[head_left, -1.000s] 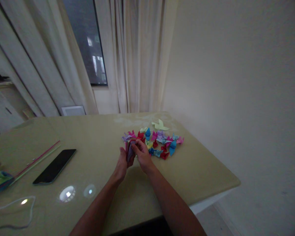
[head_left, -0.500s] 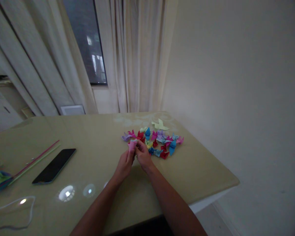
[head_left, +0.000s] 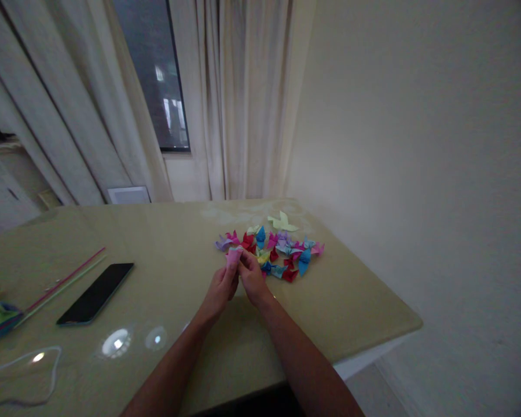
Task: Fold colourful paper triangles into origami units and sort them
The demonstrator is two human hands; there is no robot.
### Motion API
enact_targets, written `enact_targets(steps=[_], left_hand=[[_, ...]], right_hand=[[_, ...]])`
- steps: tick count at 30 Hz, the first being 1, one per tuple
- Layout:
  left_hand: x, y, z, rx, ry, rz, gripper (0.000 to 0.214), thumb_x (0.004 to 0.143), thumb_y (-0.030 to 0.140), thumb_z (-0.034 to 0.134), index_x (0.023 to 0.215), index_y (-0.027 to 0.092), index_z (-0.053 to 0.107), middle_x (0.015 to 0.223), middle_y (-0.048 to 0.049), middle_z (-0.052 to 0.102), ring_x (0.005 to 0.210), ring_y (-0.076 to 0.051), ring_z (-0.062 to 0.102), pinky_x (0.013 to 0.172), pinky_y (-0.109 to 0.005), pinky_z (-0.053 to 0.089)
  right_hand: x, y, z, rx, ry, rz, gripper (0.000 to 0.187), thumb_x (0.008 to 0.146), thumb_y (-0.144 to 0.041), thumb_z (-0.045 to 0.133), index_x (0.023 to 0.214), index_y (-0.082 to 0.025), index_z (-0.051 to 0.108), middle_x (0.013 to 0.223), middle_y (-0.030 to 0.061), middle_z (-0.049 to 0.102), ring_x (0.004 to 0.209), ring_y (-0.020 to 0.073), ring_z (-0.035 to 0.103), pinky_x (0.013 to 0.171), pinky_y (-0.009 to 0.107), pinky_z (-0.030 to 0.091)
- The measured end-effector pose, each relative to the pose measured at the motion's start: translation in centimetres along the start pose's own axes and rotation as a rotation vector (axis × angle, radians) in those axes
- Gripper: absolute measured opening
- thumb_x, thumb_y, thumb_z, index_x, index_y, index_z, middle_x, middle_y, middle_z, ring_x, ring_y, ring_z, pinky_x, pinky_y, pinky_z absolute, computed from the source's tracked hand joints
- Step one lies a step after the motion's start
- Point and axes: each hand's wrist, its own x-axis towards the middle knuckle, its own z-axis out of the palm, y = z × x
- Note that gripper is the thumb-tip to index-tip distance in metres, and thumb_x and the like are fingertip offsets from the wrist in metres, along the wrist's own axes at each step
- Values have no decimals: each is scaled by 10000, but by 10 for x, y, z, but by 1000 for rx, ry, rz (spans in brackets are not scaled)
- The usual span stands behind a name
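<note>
My left hand [head_left: 219, 288] and my right hand [head_left: 252, 278] meet above the table, both pinching one small pink folded paper piece [head_left: 233, 255] between their fingertips. Just beyond the hands lies a heap of several folded paper pieces [head_left: 282, 252] in red, blue, pink, purple and yellow. A pale green folded piece [head_left: 282, 221] lies apart behind the heap.
The olive table [head_left: 165, 243] ends at a corner on the right [head_left: 410, 330], near a bare wall. A black phone [head_left: 96, 292], two thin straws [head_left: 67, 281], a folded colourful paper item [head_left: 0, 318] and a clear cable [head_left: 30, 370] lie at the left. Curtains and a dark window stand behind.
A second ago my left hand held a darker stack of paper upright; now both hands pinch a small pink piece, closer together. The heap has not moved.
</note>
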Motion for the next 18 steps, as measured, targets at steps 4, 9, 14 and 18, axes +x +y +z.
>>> enact_targets(steps=[4, 9, 14, 18], left_hand=[[1, -3, 0, -59, -33, -94, 729, 792, 936, 507, 611, 242, 381, 459, 96, 292, 379, -49, 212, 380, -213, 128], [1, 4, 4, -254, -46, -225, 701, 750, 904, 621, 756, 215, 490, 542, 113, 314, 420, -46, 254, 399, -183, 185], [0, 6, 1, -314, -35, -254, 687, 739, 867, 679, 754, 234, 414, 593, 135, 214, 446, -35, 158, 406, -168, 111], [2, -2, -3, -225, -31, -182, 710, 742, 880, 657, 700, 247, 336, 583, 131, 209, 454, -31, 150, 411, -168, 122]], right_hand=[[-4, 0, 1, -16, -21, 33, 363, 875, -569, 763, 980, -222, 743, 878, 19, 710, 942, 226, 649, 838, 321, 553], [-5, 1, 2, -7, -9, 52, 338, 907, -548, 738, 1017, -229, 731, 947, 24, 719, 936, 217, 647, 836, 309, 552], [-4, 2, 2, -1, 42, -2, 286, 883, -483, 776, 1006, -227, 739, 960, 13, 718, 887, 196, 621, 868, 304, 529], [-3, 1, 2, 4, 42, -23, 237, 864, -440, 794, 951, -224, 752, 892, 4, 708, 826, 185, 606, 807, 291, 516]])
